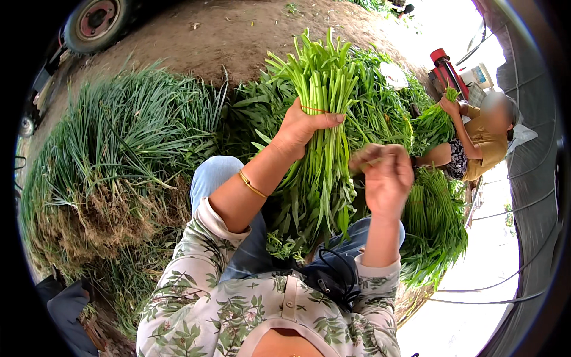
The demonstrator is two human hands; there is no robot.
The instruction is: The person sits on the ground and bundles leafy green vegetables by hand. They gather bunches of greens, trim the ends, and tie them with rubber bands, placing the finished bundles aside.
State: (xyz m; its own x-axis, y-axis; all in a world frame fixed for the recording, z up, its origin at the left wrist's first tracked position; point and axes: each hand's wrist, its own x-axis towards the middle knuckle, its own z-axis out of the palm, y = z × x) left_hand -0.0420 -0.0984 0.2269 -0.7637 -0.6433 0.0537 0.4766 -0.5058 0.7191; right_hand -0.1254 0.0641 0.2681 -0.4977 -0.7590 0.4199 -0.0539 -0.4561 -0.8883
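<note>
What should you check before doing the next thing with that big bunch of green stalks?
1. Left hand wrapped firmly round the bunch of green stalks: ok.
2. Orange rubber band sitting round the stalks above the fingers: ok.
3. Cut stalk ends level at the top: not ok, they stand uneven.
4. Right hand free to help: cannot tell; its fingers are blurred and may pinch something.
5. Other person clear of the bunch: ok, sitting apart with their own greens.
</note>
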